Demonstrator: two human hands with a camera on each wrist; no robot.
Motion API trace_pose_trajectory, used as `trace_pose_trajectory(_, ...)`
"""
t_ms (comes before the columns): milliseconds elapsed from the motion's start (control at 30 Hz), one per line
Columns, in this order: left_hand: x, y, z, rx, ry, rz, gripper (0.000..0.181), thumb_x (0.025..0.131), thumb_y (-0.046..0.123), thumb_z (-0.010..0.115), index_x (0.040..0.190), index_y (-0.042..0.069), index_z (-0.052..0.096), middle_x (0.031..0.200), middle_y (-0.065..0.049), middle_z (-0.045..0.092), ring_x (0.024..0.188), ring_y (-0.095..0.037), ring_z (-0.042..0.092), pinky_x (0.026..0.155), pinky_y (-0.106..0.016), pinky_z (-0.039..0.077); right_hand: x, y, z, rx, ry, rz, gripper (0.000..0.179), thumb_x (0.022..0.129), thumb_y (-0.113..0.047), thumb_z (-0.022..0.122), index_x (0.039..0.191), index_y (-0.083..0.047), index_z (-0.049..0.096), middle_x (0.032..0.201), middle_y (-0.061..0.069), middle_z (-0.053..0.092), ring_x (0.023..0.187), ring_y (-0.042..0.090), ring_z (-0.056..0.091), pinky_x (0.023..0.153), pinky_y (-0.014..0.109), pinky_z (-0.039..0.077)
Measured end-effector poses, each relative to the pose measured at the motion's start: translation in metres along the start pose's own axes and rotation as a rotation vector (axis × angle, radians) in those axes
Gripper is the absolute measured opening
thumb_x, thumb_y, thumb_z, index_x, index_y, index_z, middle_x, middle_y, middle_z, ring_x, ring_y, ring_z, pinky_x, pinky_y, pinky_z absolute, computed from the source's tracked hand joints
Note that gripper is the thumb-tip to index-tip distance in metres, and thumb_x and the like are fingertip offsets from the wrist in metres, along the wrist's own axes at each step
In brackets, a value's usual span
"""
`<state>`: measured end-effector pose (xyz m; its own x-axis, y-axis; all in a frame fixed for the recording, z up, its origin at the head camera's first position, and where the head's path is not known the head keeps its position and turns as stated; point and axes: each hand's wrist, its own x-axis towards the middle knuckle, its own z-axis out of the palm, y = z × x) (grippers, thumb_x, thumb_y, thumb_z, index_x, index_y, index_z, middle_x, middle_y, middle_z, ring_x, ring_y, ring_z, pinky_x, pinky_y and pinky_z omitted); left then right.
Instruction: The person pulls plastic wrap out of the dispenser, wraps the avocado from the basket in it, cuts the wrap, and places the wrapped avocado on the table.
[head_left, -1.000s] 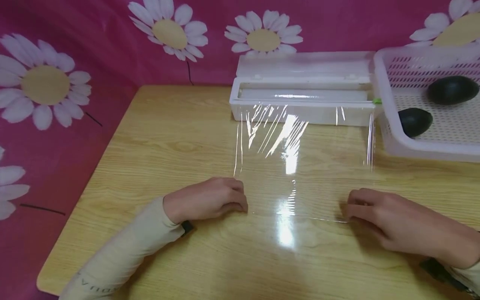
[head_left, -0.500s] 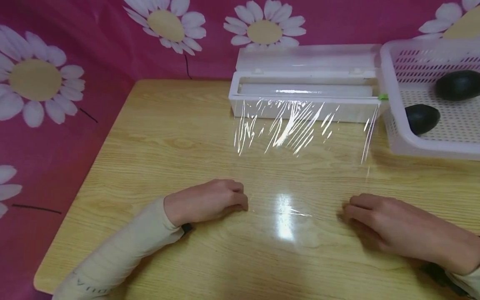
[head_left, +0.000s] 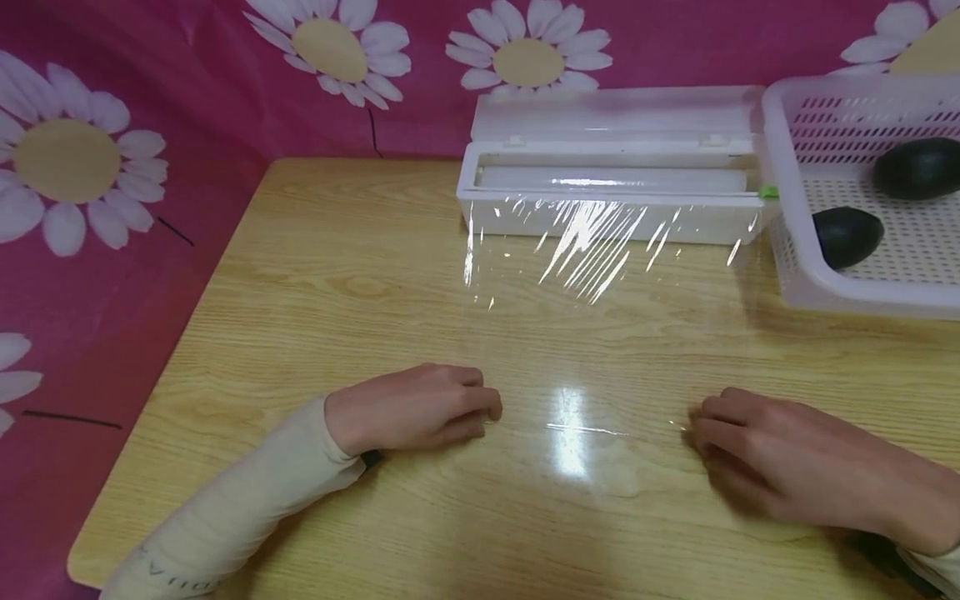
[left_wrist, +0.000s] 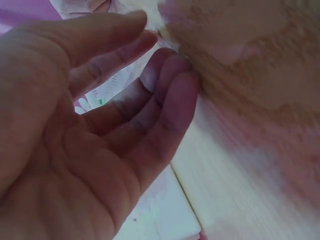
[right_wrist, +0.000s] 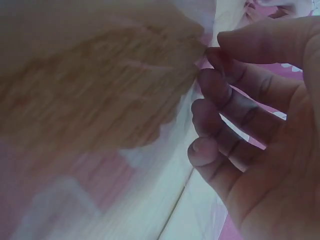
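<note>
A sheet of clear cling film [head_left: 592, 258] runs from a white cling film dispenser box [head_left: 615, 218] toward me, over the wooden table. Its front edge shows as a thin bright line between my hands. My left hand [head_left: 420, 408] is at the film's front left corner, fingers loosely bent, thumb and index finger a little apart. At the front right corner my right hand [head_left: 787, 454] has its fingers loosely curved. Its thumb [right_wrist: 250, 42] is close to the index fingertip, and I see no clear pinch on the film. The box lid [head_left: 615, 117] is raised, with the roll [head_left: 615, 179] inside.
A white perforated basket [head_left: 877, 292] stands right of the box, with two dark, rounded, eggplant-like items [head_left: 847, 237] in it. A green slider [head_left: 768, 192] sits at the box's right end. Behind the table [head_left: 315, 275] hangs a magenta cloth [head_left: 225, 75] with daisies.
The film has come down from a taut stretch to lie lower and flatter over the table. My left fingers have loosened and spread slightly; my right fingers have loosened. The view has shifted slightly.
</note>
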<state>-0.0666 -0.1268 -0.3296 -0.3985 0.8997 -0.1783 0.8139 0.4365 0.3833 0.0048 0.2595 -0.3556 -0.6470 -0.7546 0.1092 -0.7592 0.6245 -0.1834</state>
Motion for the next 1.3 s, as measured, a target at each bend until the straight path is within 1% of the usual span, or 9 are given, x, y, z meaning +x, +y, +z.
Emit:
trace_pose_trajectory(133,-0.001,0.0,-0.002,0.027,-0.002,0.006,0.015,0.096,0.025,0.059,0.108,0.019,0.066,0.093,0.008,0.067,0.085,-0.008,0.061,0.08,-0.025,0.052,0.001,-0.001,-0.001,0.026,0.033,-0.011,0.022,0.075,-0.02,0.077,0.092,-0.027,0.065,0.093,-0.02,0.054,0.083,-0.005,0.049,0.068,0.019,0.048)
trace_pose_trajectory(300,0.0,0.0,-0.002,0.056,0.018,0.017,0.013,0.097,0.028,0.058,0.103,0.02,0.067,0.091,0.01,0.066,0.086,-0.008,0.058,0.081,-0.024,0.051,0.003,-0.001,-0.002,0.031,0.106,-0.047,0.014,0.08,-0.025,0.075,0.091,-0.026,0.066,0.09,-0.02,0.054,0.08,-0.006,0.049,0.069,0.015,0.045)
trace_pose_trajectory(500,0.008,-0.001,-0.005,0.118,0.155,0.055,0.012,0.096,0.029,0.059,0.098,0.022,0.069,0.09,0.01,0.064,0.086,-0.006,0.054,0.08,-0.021,0.05,0.01,0.0,-0.008,0.028,0.207,-0.048,0.014,0.089,-0.036,0.064,0.095,-0.024,0.069,0.088,-0.019,0.054,0.078,-0.006,0.048,0.068,0.014,0.046)
trace_pose_trajectory(600,0.013,-0.005,-0.007,0.123,0.205,0.057,0.014,0.097,0.029,0.059,0.101,0.021,0.07,0.098,0.009,0.066,0.096,-0.008,0.056,0.092,-0.024,0.05,0.013,0.001,-0.011,-0.02,0.227,-0.022,0.025,0.096,-0.043,0.053,0.097,-0.024,0.07,0.09,-0.016,0.057,0.081,-0.005,0.051,0.068,0.017,0.049)
trace_pose_trajectory(767,0.023,-0.016,-0.009,0.105,0.241,0.019,0.022,0.097,0.03,0.057,0.111,0.017,0.068,0.112,0.005,0.065,0.111,-0.013,0.054,0.104,-0.029,0.044,0.02,0.008,-0.013,-0.048,0.257,-0.002,0.036,0.099,-0.045,0.044,0.1,-0.02,0.07,0.095,-0.009,0.062,0.087,0.002,0.058,0.071,0.027,0.053)
trace_pose_trajectory(867,0.027,-0.024,-0.011,0.095,0.259,-0.022,0.026,0.096,0.031,0.059,0.116,0.016,0.067,0.117,0.002,0.064,0.117,-0.016,0.052,0.106,-0.03,0.042,0.026,0.014,-0.015,-0.043,0.253,0.021,0.028,0.096,-0.04,0.052,0.1,-0.019,0.07,0.097,-0.007,0.064,0.091,0.005,0.06,0.076,0.03,0.052)
trace_pose_trajectory(967,0.033,-0.031,-0.014,0.068,0.26,-0.063,0.031,0.096,0.032,0.058,0.121,0.015,0.065,0.121,0.0,0.063,0.12,-0.017,0.05,0.108,-0.032,0.042,0.031,0.019,-0.017,-0.034,0.243,0.053,0.018,0.086,-0.031,0.067,0.1,-0.02,0.07,0.098,-0.007,0.064,0.092,0.005,0.06,0.078,0.03,0.051)
trace_pose_trajectory(1033,0.036,-0.036,-0.016,0.05,0.256,-0.089,0.033,0.096,0.033,0.058,0.123,0.014,0.064,0.122,-0.001,0.062,0.119,-0.017,0.05,0.108,-0.032,0.042,0.033,0.023,-0.018,-0.029,0.241,0.067,0.02,0.081,-0.026,0.071,0.1,-0.02,0.07,0.098,-0.006,0.064,0.093,0.006,0.06,0.08,0.029,0.049)
trace_pose_trajectory(1300,0.044,-0.052,-0.019,0.044,0.216,-0.147,0.037,0.096,0.033,0.059,0.127,0.014,0.061,0.126,-0.003,0.06,0.126,-0.02,0.048,0.112,-0.035,0.039,0.043,0.031,-0.025,-0.029,0.3,0.05,0.018,0.09,-0.033,0.064,0.095,-0.016,0.068,0.092,-0.005,0.063,0.087,0.008,0.058,0.078,0.027,0.046)
